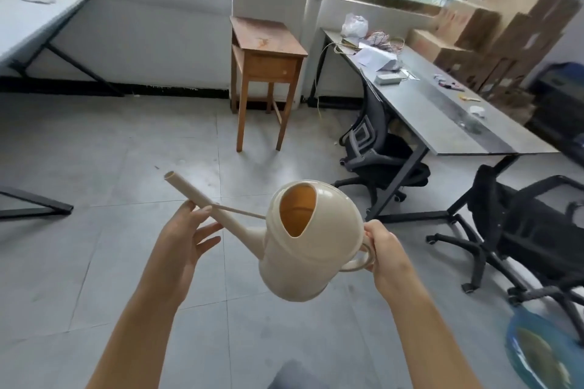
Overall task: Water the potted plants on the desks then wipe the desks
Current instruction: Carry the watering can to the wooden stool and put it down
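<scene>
A cream plastic watering can (311, 249) hangs in mid-air over the tiled floor, its spout pointing up and to the left. My right hand (384, 249) grips its loop handle at the right side. My left hand (186, 237) supports the long spout from below, fingers spread and touching it. The fill opening faces me and shows an orange-tinted inside. One grey desk (448, 123) stands at the right, another grey desk (28, 19) at the far left. No potted plant is in view.
A small wooden side table (265, 50) stands against the wall ahead. Two black office chairs (376, 148) (534, 230) sit by the right desk, which carries papers, wires and cardboard boxes (493, 38). A blue basin (543, 354) lies on the floor at lower right.
</scene>
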